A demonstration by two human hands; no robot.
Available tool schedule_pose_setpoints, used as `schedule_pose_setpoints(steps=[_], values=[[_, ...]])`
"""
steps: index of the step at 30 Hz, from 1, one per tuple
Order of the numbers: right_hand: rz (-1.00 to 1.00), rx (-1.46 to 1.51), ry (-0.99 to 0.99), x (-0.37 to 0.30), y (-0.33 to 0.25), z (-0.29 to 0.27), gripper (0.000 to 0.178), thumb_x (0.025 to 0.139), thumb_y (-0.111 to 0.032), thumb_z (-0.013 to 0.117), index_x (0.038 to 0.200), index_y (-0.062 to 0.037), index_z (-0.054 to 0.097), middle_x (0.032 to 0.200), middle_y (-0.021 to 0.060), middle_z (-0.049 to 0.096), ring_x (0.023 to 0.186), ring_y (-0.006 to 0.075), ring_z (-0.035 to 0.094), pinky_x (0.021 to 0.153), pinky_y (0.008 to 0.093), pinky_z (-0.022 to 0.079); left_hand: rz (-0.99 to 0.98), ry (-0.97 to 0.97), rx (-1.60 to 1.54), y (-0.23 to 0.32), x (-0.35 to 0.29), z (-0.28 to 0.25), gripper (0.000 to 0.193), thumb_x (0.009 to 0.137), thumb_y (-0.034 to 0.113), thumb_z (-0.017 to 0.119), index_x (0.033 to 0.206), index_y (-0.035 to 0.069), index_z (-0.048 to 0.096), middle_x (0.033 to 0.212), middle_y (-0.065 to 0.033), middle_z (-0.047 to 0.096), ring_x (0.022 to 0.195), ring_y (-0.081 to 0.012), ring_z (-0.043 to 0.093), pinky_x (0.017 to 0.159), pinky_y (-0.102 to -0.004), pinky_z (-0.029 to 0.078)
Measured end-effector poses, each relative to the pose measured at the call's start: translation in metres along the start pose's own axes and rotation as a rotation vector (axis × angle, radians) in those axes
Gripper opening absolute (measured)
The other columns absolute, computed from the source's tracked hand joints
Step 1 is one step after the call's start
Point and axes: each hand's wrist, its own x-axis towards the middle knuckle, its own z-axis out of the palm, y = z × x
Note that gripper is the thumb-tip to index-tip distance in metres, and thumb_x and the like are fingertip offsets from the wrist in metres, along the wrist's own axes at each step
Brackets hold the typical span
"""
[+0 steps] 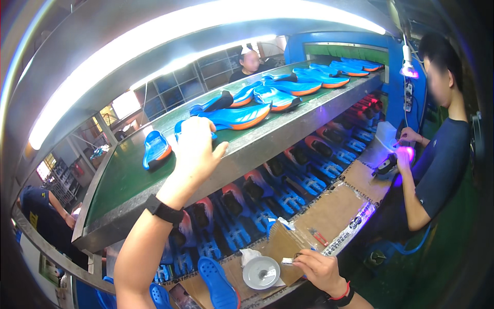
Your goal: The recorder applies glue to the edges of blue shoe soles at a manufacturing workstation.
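My left hand reaches over the front of the green conveyor belt, laid over a blue shoe sole that shows on both sides of it. Its thumb stands apart; the fingertips are partly hidden. Just left lies another blue sole with an orange edge. Low at the right, my right hand pinches a small brush with a white head. Beside the brush head is a pale bowl with a little liquid in it. A blue perforated sole rests left of the bowl.
Several blue-and-orange soles lie farther up the belt. Under its metal edge runs a lower row of blue clamped shoe parts. Cardboard covers the near ledge. A co-worker at the right holds a dark part under purple light.
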Motion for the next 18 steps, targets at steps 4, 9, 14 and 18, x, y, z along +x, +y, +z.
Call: schedule_pose_setpoints(steps=[4,9,14,18], values=[[0.006,0.000,0.062,0.006,0.004,-0.012,0.013,0.077,-0.010,0.076,0.086,-0.0060,0.069,0.086,0.0059,0.067,0.060,0.0241,0.065,0.051,0.0307,0.051,0.145,0.013,0.007,0.015,0.015,0.027,0.040,0.074,0.016,0.076,0.104,0.003,0.054,0.108,-0.0178,0.054,0.108,-0.0368,0.049,0.094,-0.0435,0.041],[0.042,-0.033,0.103,0.013,0.014,-0.031,0.012,0.075,-0.007,0.077,0.084,-0.0054,0.069,0.084,0.0073,0.067,0.061,0.0251,0.065,0.052,0.0311,0.051,0.265,0.016,0.004,0.031,0.028,0.064,0.038,0.080,0.023,0.072,0.110,0.002,0.059,0.127,-0.0195,0.053,0.123,-0.0378,0.044,0.105,-0.0467,0.036],[0.073,-0.104,0.178,0.018,0.027,-0.045,0.014,0.073,-0.002,0.076,0.084,-0.0028,0.068,0.085,0.0099,0.068,0.063,0.0249,0.067,0.053,0.0306,0.052,0.244,-0.032,0.108,0.042,0.028,0.086,0.038,0.092,0.034,0.059,0.115,0.003,0.061,0.134,-0.0200,0.049,0.129,-0.0365,0.040,0.108,-0.0542,0.029],[0.084,-0.115,0.188,0.025,0.032,-0.046,0.013,0.073,-0.001,0.076,0.084,-0.0016,0.067,0.085,0.0106,0.068,0.063,0.0248,0.067,0.053,0.0295,0.051,0.196,-0.076,0.058,0.045,0.026,0.083,0.040,0.095,0.034,0.054,0.117,0.000,0.060,0.134,-0.0212,0.048,0.128,-0.0356,0.042,0.107,-0.0582,0.030]])
